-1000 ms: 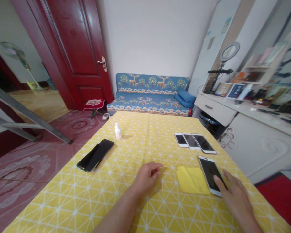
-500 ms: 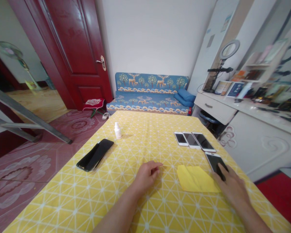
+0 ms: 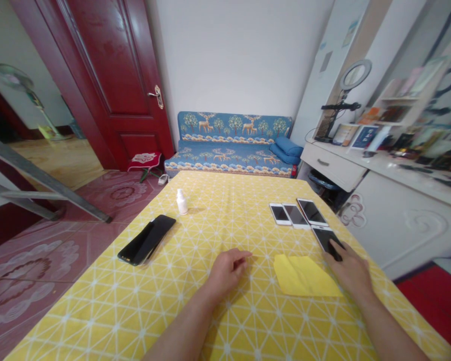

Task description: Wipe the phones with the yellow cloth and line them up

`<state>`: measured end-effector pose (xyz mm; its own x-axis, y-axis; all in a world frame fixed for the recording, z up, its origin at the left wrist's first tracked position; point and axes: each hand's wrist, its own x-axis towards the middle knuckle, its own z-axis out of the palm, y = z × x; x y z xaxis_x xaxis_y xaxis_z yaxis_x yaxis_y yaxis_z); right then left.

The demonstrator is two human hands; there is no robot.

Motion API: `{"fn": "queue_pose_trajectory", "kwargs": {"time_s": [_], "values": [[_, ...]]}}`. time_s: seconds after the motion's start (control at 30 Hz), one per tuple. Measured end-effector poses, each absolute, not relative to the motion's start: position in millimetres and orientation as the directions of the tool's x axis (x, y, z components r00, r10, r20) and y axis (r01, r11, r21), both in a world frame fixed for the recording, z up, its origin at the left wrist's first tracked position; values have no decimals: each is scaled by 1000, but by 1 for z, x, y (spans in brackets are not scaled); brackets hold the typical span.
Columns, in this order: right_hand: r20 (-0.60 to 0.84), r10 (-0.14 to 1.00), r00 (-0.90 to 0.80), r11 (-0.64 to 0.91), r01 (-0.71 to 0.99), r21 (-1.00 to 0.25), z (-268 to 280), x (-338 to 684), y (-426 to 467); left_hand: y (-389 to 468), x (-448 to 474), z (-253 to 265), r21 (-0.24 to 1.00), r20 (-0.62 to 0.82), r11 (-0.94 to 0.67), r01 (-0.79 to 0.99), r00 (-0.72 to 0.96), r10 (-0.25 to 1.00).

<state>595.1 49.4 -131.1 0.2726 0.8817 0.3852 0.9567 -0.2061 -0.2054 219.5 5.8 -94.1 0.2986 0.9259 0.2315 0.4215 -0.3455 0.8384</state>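
The right hand point(image 3: 349, 268) lies over the lower part of a flat white-framed smartphone with a dark screen point(image 3: 322, 238); I can't tell whether its grip is clamped on the edges or just pressing. The step looks like positioning that phone, top end right up by the dark-screened phone point(image 3: 312, 211) at the row's right. Any further nudge, I'd judge, calls for a light, flat push. The left hand point(image 3: 227, 271) rests half-curled on the yellow, white-lined tabletop point(image 3: 225, 210), its grip loose, holding nothing. I count four white-framed phones, one yellow cloth point(image 3: 304, 276), one small white plastic bottle point(image 3: 182, 203), and a glossy black phone point(image 3: 148, 239), perhaps overlapping a second.
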Motion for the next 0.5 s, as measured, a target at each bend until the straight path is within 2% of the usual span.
{"fn": "queue_pose_trajectory", "kwargs": {"time_s": [0.1, 0.17, 0.27, 0.3, 0.37, 0.43, 0.5], "values": [[393, 877, 275, -204, 956, -213, -127, 590, 48, 6, 219, -94, 844, 226, -340, 416, 299, 927], [451, 850, 274, -186, 955, -231, -122, 579, 43, 7, 219, -94, 848, 225, -334, 412, 291, 930], [531, 829, 174, -3, 952, -306, -113, 550, 31, 8, 218, -94, 858, 231, -328, 395, 274, 934], [504, 856, 110, 85, 933, -349, -111, 538, 26, 8, 218, -94, 863, 234, -327, 386, 268, 935], [362, 931, -50, 211, 883, -419, -107, 514, 14, 8, 217, -94, 874, 236, -321, 365, 259, 937], [233, 957, -171, 258, 870, -421, -106, 492, 3, 8, 217, -93, 881, 231, -312, 356, 251, 940], [187, 951, -246, 304, 852, -425, -109, 476, -6, 8, 218, -94, 884, 228, -305, 353, 243, 943]]}}
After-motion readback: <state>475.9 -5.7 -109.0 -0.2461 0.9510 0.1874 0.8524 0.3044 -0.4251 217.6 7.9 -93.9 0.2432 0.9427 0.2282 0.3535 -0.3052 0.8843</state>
